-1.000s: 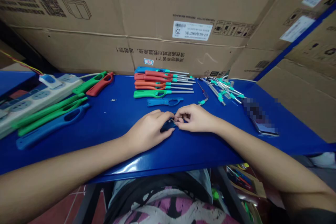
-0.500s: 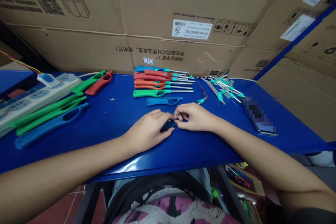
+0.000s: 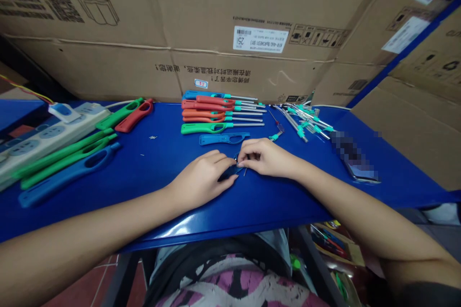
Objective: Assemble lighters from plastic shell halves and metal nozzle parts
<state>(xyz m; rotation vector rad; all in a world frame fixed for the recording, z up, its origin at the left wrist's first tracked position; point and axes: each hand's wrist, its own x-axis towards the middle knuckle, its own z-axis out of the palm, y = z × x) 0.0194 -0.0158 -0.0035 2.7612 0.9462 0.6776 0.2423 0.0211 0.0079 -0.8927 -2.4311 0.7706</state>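
My left hand point(image 3: 203, 177) is closed around a blue lighter casing point(image 3: 228, 171), much of it hidden by the fingers. Close against it, my right hand point(image 3: 264, 157) pinches at the casing's far end; whatever small part sits in that pinch is too small to name. A thin metal piece point(image 3: 245, 171) shows just below the right fingertips. Just beyond the hands lies a separate blue casing half point(image 3: 223, 138). Behind that, several long-necked lighters point(image 3: 207, 128) in green, orange, red and blue lie in a row with metal tubes to the right.
Metal tubes with teal fittings point(image 3: 302, 120) are heaped at the back right, near a screwdriver point(image 3: 279, 124) and a phone point(image 3: 355, 158). Green and blue casings point(image 3: 68, 168) lie left beside a power strip point(image 3: 46, 136). Tiny pins point(image 3: 153, 137) lie left of centre. A cardboard wall point(image 3: 201, 19) bounds the back.
The right fingers have shifted slightly at the casing, and the thin metal piece below them is now visible. The left hand keeps its hold. The view has moved a little.
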